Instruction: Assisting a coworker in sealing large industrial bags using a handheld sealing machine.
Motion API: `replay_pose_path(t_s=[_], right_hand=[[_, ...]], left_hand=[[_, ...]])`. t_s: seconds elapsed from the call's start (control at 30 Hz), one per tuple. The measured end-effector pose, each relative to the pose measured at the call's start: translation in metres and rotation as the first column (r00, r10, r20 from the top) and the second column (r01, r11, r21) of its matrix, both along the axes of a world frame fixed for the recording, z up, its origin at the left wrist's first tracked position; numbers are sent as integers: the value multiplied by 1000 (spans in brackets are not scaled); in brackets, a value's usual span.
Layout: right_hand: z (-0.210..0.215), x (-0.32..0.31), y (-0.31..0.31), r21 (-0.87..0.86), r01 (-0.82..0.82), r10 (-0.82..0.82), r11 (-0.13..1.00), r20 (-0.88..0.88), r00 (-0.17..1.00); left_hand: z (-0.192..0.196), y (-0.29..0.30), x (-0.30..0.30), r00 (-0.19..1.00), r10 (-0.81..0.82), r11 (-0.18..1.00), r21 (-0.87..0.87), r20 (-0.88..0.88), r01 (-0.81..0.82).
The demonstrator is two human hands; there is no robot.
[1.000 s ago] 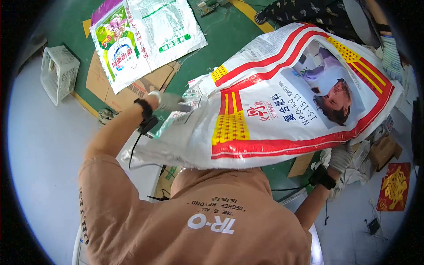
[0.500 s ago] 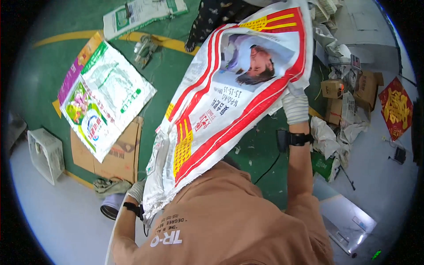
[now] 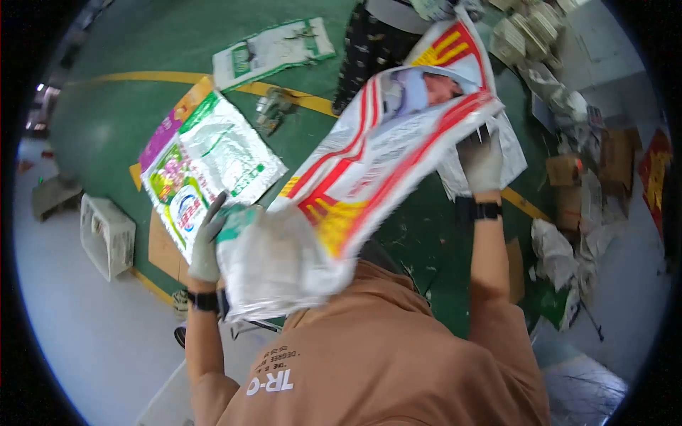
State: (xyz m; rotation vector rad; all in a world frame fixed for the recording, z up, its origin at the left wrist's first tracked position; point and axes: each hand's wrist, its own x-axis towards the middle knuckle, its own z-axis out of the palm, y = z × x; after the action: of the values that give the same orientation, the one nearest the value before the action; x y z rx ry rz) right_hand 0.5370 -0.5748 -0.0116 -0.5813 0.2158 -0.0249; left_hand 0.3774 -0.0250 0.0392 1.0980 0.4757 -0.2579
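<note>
While both gloved hands hold it up at chest height, the sack (image 3: 369, 163), a large woven white one with red and yellow stripes and a printed picture, stretches slantwise from lower left to upper right above the green floor (image 3: 142, 64). Left hand (image 3: 207, 245) has its fingers closed on the crumpled lower end; right hand (image 3: 482, 160) has its fingers closed on the far upper edge, arm stretched out. By the look of it, the step in hand is carrying or spreading this 1 sack, lifted well clear of everything below. A second sack (image 3: 206, 167), green, white and purple, lies flat on cardboard (image 3: 165, 252) just beyond the left hand, and a third (image 3: 273, 51) lies farther off across a yellow line. Setting the held sack down flat would call for both grips kept tight and the slack lower end pulled straight. A white crate (image 3: 106, 234) stands to the left.
</note>
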Motion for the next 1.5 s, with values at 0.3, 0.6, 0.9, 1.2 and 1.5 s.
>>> replay_pose_path(t_s=[0.3,0.6,0.9,1.2,1.5], right_hand=[[25,-210,50,-822,-502,196,270,-463,864],[98,-285,107,-726,-481,381,-492,-676,631],[79,-131,137,-563,213,474,-798,-369,799],[19,-57,126,-412,-244,434,-878,-900,-41],[51,-69,102,-387,-294,154,-874,-794,588]], left_hand=[[28,-275,63,794,-366,921,313,485,233],[-10,-413,13,179,-718,695,681,672,231],[-25,-373,17,381,-633,724,341,674,600],[-87,-326,81,94,-729,630,611,678,479],[-111,-223,95,11,-375,834,332,927,441]])
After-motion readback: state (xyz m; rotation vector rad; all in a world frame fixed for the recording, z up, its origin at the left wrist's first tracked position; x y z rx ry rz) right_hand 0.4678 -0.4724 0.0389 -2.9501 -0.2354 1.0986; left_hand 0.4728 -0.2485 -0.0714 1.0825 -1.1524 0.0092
